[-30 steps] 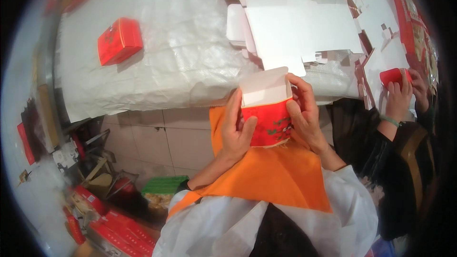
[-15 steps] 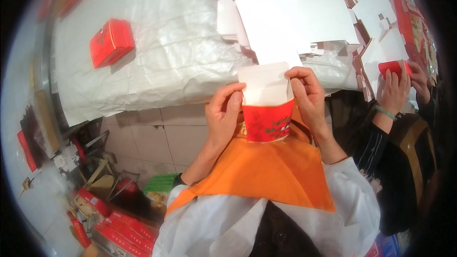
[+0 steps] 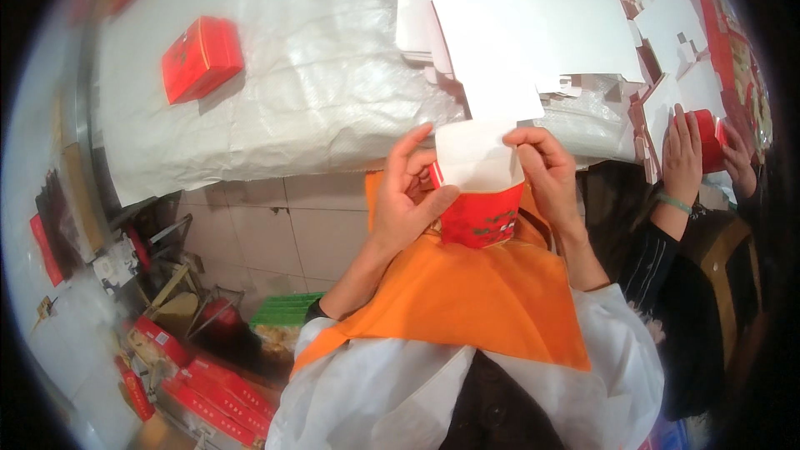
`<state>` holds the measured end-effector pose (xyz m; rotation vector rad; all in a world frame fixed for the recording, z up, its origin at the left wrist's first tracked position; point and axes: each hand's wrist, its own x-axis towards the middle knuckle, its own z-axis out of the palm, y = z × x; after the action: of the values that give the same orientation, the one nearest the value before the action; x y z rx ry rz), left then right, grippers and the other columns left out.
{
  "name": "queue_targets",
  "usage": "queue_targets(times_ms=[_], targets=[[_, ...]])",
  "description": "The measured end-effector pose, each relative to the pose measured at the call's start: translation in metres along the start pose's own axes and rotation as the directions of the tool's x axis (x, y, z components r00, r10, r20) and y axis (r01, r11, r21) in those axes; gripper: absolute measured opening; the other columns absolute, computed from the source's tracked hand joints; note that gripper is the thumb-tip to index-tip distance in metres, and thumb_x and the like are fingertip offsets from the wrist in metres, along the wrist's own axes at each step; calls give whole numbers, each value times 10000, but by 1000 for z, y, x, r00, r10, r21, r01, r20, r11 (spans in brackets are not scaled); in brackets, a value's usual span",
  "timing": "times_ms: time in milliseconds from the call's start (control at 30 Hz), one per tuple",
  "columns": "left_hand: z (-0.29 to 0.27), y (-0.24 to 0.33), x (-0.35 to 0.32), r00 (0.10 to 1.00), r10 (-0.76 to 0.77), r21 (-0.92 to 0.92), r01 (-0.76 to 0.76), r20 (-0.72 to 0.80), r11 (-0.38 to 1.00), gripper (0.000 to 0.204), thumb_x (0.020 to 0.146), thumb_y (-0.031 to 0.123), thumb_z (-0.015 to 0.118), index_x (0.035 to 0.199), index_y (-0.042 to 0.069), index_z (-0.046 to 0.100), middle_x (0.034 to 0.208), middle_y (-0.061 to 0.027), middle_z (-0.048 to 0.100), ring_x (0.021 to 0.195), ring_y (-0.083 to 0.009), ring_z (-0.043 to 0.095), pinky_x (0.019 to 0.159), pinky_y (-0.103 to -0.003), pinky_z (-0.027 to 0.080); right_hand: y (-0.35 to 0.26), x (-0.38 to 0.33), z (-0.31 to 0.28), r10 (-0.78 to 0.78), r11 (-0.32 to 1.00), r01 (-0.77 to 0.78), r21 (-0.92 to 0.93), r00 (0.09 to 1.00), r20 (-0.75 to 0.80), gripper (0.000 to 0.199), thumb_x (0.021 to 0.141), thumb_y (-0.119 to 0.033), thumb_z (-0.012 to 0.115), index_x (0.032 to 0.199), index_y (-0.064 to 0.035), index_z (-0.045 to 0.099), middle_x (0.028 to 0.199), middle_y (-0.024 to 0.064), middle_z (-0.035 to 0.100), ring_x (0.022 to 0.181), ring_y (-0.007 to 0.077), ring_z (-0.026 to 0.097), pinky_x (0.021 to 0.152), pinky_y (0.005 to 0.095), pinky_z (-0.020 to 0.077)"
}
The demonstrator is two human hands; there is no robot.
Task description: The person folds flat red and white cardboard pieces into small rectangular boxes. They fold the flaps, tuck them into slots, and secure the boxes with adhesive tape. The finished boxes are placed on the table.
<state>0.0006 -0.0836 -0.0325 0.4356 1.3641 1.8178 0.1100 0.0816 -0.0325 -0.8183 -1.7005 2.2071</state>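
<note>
I hold a small red carton [image 3: 481, 215] with a white inside and an upright white flap, over my orange apron [image 3: 467, 296], just below the table edge. My left hand [image 3: 406, 193] grips its left side, thumb against the red front. My right hand [image 3: 542, 173] pinches the flap's right top corner. A stack of flat white carton blanks [image 3: 533, 29] lies on the table right above the carton.
A finished red box [image 3: 201, 57] sits at the far left of the table, which is covered in white sheeting [image 3: 317, 75]. At the right another person's hands [image 3: 685, 154] hold a red box [image 3: 710, 140]. Red boxes and clutter [image 3: 200, 383] lie on the floor lower left.
The carton has been raised and turned more upright in my hands, and its white flap now stands up. My right hand's fingers have shifted to the flap's top corner.
</note>
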Motion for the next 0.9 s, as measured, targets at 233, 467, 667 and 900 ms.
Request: queue_targets(times_ms=[233, 467, 667, 900], targets=[[9, -7, -1, 995, 85, -145, -92, -53, 985, 613, 768, 27, 650, 1256, 10, 279, 1278, -176, 380, 1090, -220, 489, 890, -324, 427, 9, -2, -4, 15, 998, -15, -68, 1000, -11, 148, 874, -47, 441, 885, 0, 581, 917, 31, 570, 856, 73, 510, 752, 210, 415], [3, -20, -8, 977, 205, -58, -209, -60, 976, 516, 800, -22, 573, 1238, 6, 302, 1274, -173, 369, 1103, -224, 475, 888, -319, 427, 17, -11, -9, -38, 997, 47, -69, 991, 126, 189, 859, -54, 392, 853, -6, 574, 898, 23, 538, 789, 80, 480, 732, 203, 384], [-5, 12, 19, 950, -225, 129, 256, -216, 958, 286, 843, 22, 532, 1111, -14, 440, 890, -66, 582, 776, -71, 541, 663, -191, 433, 12, -11, 1, 35, 999, -36, 9, 992, 124, 171, 850, -54, 404, 842, -14, 570, 886, 16, 530, 797, 75, 461, 722, 206, 377], [-3, 9, 29, 978, -85, 163, 117, -191, 980, 106, 842, 31, 539, 939, -7, 521, 775, -21, 581, 665, -35, 518, 571, -160, 401, 10, -10, -1, 62, 998, -62, -4, 991, 119, 184, 862, -67, 397, 848, -16, 573, 897, 13, 534, 812, 67, 468, 735, 205, 385]])
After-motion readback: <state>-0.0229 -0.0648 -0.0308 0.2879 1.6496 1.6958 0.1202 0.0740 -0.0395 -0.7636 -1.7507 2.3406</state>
